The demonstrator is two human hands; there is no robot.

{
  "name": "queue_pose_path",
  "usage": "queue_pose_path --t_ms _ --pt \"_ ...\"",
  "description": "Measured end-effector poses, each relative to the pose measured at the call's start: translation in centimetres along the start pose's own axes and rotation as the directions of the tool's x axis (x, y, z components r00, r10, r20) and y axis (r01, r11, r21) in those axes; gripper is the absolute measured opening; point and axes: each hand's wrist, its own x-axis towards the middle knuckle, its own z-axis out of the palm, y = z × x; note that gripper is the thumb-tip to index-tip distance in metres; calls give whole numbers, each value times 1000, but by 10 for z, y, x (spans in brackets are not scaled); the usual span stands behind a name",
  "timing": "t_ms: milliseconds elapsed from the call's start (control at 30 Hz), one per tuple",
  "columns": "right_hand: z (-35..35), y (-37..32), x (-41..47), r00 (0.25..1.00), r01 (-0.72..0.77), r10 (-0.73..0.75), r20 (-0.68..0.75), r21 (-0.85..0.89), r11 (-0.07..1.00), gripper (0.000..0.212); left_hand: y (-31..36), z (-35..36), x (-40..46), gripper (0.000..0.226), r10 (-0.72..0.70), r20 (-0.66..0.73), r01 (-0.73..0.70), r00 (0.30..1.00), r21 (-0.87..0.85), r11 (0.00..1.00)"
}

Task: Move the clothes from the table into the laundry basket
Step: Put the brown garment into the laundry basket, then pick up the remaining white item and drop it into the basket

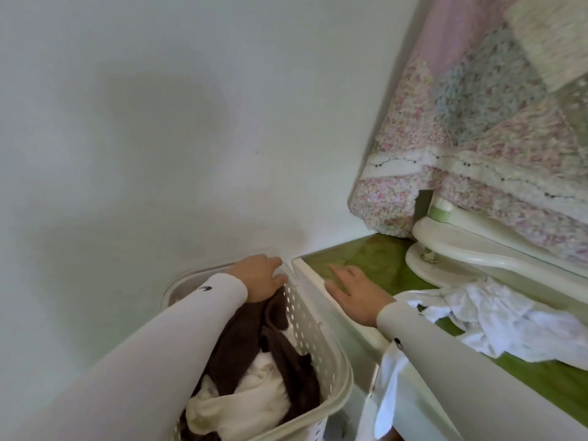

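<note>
Clothes remain on the table: a crumpled white garment (496, 316) lies on the green tabletop (375, 262) at the right, and a strip of white cloth (386, 386) hangs over the table's white front edge just beside the right sleeve; whether that strip belongs to the same garment is unclear. The fabric looks thin, soft and light, so it should bunch easily and weigh almost nothing; a loose trailing end could snag on the table edge or spill outside the rim. The best hold, by my judgement, is a gathered handful at the middle of the crumpled mass, drawing the hanging strip up with it.

The laundry basket (313, 342), cream and perforated, stands against the table's left side and already holds a dark brown garment (254, 338) over pale cloth (251, 396).

The left hand (259, 276) is at the basket's far corner with its fingers curled over the rim; whether it grips the rim or only rests there I cannot tell. The right hand (353, 289) lies flat on the table's near corner, fingers straight and holding nothing, a short way from the white garment.

Behind the table, a floral quilt (477, 128) drapes over cream furniture (451, 246), beside a plain wall (159, 122).
</note>
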Motion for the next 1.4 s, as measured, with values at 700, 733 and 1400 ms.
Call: queue_pose_path --t_ms 700,733,1400 --pt "-42 243 -96 787 -563 551 -278 42 825 48 259 77 79 38 338 185 -341 923 -15 940" --pt "-39 248 -96 783 -571 558 -275 38 820 47 266 83 81 38 339 189 -344 922 -3 939" --pt "-87 221 -94 608 -116 567 -556 644 756 19 305 33 77 5 62 179 116 982 -826 551"
